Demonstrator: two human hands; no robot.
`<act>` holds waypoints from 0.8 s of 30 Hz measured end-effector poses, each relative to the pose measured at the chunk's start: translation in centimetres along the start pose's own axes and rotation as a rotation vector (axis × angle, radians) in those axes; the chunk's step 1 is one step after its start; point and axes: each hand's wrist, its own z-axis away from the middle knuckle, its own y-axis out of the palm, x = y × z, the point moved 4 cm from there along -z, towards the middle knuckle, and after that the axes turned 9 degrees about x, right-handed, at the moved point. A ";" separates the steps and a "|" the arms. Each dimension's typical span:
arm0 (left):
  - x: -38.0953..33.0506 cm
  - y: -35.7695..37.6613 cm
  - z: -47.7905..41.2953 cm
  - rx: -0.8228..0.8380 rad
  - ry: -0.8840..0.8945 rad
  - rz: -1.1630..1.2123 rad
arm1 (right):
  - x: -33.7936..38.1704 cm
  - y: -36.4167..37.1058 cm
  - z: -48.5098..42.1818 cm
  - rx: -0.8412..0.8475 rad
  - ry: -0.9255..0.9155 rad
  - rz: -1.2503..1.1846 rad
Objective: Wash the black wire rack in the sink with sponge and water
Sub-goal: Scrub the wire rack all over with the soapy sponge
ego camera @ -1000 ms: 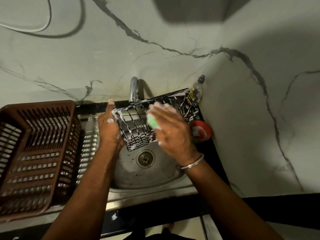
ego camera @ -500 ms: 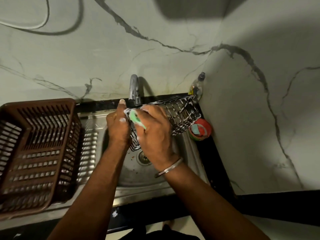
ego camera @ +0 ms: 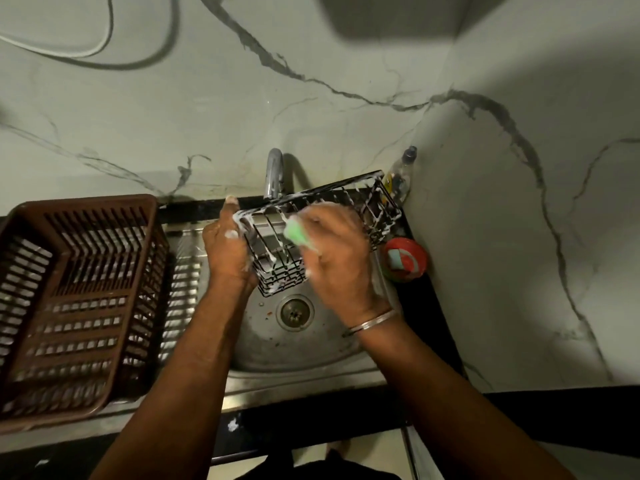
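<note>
Left hand grips the sudsy black wire rack by its left end above the steel sink, tight under the tap. Right hand clutches a green sponge against the wires.

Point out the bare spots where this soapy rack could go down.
Free: basin floor around the drain, beneath the wire rack; ribbed drainboard strip between brown basket and left hand. Crowded: right corner, where red tub and bottle sit beside the right hand.
</note>
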 end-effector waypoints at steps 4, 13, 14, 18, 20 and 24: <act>0.0 0.1 -0.1 0.078 -0.007 0.060 | -0.4 -0.3 1.5 0.073 -0.181 0.058; 0.5 -0.6 0.0 0.094 -0.024 0.053 | -3.7 -3.2 0.7 -0.048 -0.035 0.125; 0.7 -0.6 0.1 0.087 -0.026 0.053 | -4.7 -4.2 0.2 -0.128 0.035 0.158; 0.6 -0.2 0.4 0.066 -0.025 0.078 | -5.1 -4.6 -1.0 -0.149 0.046 0.225; 0.6 -0.1 0.4 0.072 -0.021 0.076 | -3.7 -2.7 -0.7 0.013 0.011 0.122; 0.2 -0.1 0.2 0.124 -0.011 0.051 | -4.9 -3.1 0.0 0.058 0.010 0.032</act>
